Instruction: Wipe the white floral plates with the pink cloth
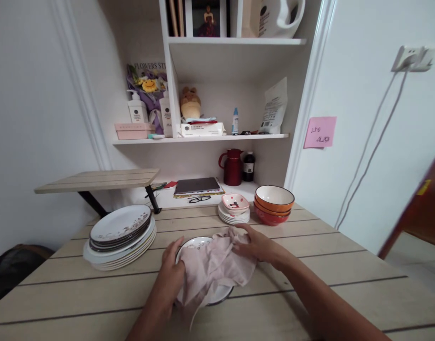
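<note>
A white plate with a dark rim and a faint printed pattern lies on the wooden table in front of me. Most of it is hidden under a crumpled pale pink cloth. My left hand grips the plate's left edge, its thumb by the cloth. On the far right side of the plate, my right hand holds the cloth bunched against the surface, fingers partly buried in the folds.
Stacked plates stand on the left beside a small raised wooden stand. Small dishes and nested bowls sit at the back right. Behind are a laptop, glasses and a red jug under shelves.
</note>
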`<control>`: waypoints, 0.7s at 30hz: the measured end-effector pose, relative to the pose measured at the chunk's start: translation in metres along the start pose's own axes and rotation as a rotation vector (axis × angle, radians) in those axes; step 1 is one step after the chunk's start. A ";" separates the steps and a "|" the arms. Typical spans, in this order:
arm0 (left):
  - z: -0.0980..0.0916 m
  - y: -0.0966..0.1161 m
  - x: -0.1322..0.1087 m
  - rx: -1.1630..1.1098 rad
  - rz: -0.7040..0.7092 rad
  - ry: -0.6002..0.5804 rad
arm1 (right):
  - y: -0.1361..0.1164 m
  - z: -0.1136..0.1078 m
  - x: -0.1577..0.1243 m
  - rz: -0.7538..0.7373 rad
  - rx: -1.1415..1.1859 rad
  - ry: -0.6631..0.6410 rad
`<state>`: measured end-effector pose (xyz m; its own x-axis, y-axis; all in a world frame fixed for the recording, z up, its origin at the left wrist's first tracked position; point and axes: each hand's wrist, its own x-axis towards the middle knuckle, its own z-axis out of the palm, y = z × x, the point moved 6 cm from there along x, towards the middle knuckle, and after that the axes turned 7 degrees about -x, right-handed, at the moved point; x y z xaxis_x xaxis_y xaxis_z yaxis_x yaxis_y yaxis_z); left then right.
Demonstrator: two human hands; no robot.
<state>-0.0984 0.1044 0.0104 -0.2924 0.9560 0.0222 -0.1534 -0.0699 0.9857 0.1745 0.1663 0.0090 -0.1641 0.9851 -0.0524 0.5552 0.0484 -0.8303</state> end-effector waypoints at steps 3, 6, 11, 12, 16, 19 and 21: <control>-0.010 0.028 0.003 0.473 0.461 0.088 | 0.005 0.002 0.002 0.030 -0.039 0.018; -0.027 0.041 0.008 0.664 0.581 0.195 | 0.009 0.001 0.004 0.064 -0.015 0.053; -0.029 0.025 0.019 0.655 0.275 -0.156 | 0.003 0.000 0.005 0.051 0.034 0.049; -0.025 0.023 0.016 0.678 0.266 -0.232 | 0.003 -0.001 0.006 0.062 0.044 0.067; -0.011 0.023 -0.003 0.788 0.344 -0.288 | 0.006 -0.010 0.011 0.028 -0.098 0.225; 0.004 0.020 -0.018 0.804 0.326 -0.389 | 0.012 -0.016 0.016 -0.016 -0.256 0.308; 0.007 0.021 -0.020 0.825 0.345 -0.374 | 0.018 -0.017 0.018 -0.008 -0.271 0.294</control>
<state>-0.0897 0.0862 0.0317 0.1437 0.9592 0.2435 0.6370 -0.2780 0.7190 0.1955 0.1875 0.0027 0.0494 0.9880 0.1467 0.7564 0.0589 -0.6515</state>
